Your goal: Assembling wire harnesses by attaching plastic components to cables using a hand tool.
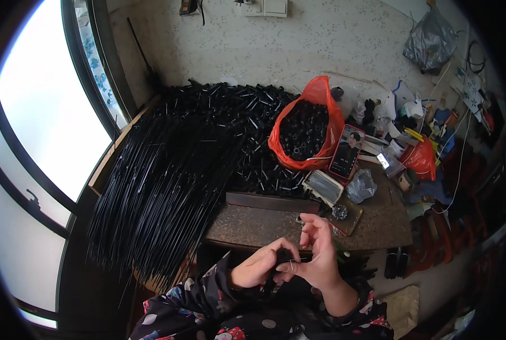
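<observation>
Close in front of my body, my two hands meet over the table's front edge. My left hand (258, 267) is closed, its curled fingers around a small black piece (283, 257) that is mostly hidden. My right hand (319, 262) reaches in from the other side, its thumb pinched toward the same piece while the other fingers are raised and bent. A thin pale line (291, 264), like a wire or thread, shows by the right thumb; its kind is unclear. Just beyond the right fingertips lies a round, spiky metallic cluster (339, 212).
Long thin black rods (156, 192) cover the table's left side. Behind them are heaped short black parts (219, 107). A red plastic bag (274, 139) holds small black parts. A phone (346, 152) leans beside it, near an open-topped box (324, 188). Assorted clutter fills the right.
</observation>
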Motion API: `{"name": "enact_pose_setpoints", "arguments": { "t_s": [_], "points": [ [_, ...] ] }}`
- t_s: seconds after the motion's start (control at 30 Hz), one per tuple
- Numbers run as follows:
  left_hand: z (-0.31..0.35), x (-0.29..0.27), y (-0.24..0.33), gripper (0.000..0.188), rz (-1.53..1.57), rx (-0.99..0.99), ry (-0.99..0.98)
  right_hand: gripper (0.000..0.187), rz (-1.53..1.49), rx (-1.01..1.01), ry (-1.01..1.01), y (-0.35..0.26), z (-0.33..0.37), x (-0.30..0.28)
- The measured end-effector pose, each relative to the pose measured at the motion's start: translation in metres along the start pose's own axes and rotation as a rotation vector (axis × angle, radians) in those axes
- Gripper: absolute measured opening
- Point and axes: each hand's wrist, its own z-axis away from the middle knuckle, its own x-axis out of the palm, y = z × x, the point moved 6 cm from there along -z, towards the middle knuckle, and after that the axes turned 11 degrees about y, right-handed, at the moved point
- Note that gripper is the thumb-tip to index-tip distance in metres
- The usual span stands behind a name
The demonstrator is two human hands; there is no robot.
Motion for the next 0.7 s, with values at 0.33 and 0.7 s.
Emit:
{"name": "enact_pose_setpoints", "arguments": {
  "t_s": [0.33, 0.7],
  "points": [
    [-0.002, -0.022, 0.01, 0.032, -0.215, 0.339, 0.298, 0.014, 0.803, -0.838, 0.05, -0.063, 0.015, 0.015],
    [0.007, -0.042, 0.049, 0.021, -0.379, 0.439, 0.33, 0.041, 1.153, -0.368, -0.033, 0.068, 0.043, -0.07]
  ]
}}
